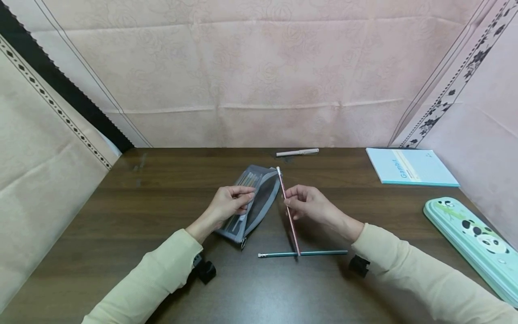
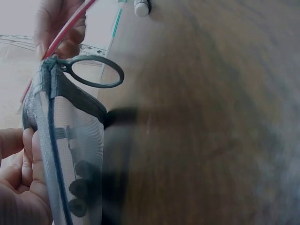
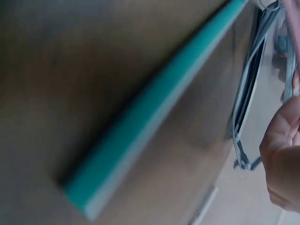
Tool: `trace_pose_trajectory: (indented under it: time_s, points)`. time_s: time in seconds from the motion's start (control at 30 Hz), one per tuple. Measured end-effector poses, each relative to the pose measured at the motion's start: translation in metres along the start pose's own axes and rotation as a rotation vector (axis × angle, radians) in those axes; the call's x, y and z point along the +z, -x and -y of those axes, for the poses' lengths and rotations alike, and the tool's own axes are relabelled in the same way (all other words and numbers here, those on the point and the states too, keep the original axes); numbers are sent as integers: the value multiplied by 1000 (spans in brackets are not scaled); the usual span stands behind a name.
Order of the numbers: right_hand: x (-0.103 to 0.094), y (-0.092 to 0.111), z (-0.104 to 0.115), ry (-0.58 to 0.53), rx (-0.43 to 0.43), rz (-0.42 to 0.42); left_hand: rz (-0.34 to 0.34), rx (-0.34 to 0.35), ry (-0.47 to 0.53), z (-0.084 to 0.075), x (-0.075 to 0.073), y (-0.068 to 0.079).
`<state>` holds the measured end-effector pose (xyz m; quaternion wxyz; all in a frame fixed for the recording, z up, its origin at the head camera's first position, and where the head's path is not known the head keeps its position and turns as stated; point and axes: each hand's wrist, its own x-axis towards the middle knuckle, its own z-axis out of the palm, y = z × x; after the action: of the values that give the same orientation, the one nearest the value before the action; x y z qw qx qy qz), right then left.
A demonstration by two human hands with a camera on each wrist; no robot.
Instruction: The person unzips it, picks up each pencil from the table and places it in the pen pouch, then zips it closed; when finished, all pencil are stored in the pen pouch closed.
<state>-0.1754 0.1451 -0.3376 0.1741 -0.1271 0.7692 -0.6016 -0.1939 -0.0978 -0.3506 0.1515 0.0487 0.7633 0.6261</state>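
My left hand [image 1: 230, 202] grips the edge of a grey mesh zip pouch [image 1: 265, 198], which gapes along its zip. Several slim items show through its mesh. A ring pull [image 2: 123, 77] hangs at its end in the left wrist view. Just right of the pouch, my right hand [image 1: 305, 202] pinches a pink pencil [image 1: 290, 220] near its middle, its white-tipped end angled up by the pouch opening. The lower end of this pencil overlaps a teal pencil [image 1: 323, 253] lying crosswise on the table. In the right wrist view the teal pencil [image 3: 154, 112] looms close to the camera.
A white pen [image 1: 297, 152] lies at the back edge of the wooden table [image 1: 162, 211]. On the right are a light blue notebook [image 1: 413, 167] and a mint case with panda pictures [image 1: 471, 243]. Patterned cloth [image 1: 259, 76] hangs behind and along both sides.
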Motion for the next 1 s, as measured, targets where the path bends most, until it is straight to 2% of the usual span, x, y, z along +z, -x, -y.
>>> trace_pose_trajectory:
  time_s: [0.13, 0.3, 0.43, 0.77, 1.0]
  points:
    - [5, 1, -5, -143, 127, 65, 0, 2, -4, -1, 0, 1]
    - [11, -3, -8, -195, 181, 111, -3, 4, -2, -1, 0, 1]
    - [17, -11, -7, -245, 230, 114, -3, 4, 4, 0, 1, 0]
    - [30, -33, 1, -273, 305, 47, 2, 1, -11, -3, 2, 0]
    - [39, -49, 1, -301, 321, 11, 3, 5, -12, -4, 4, 0]
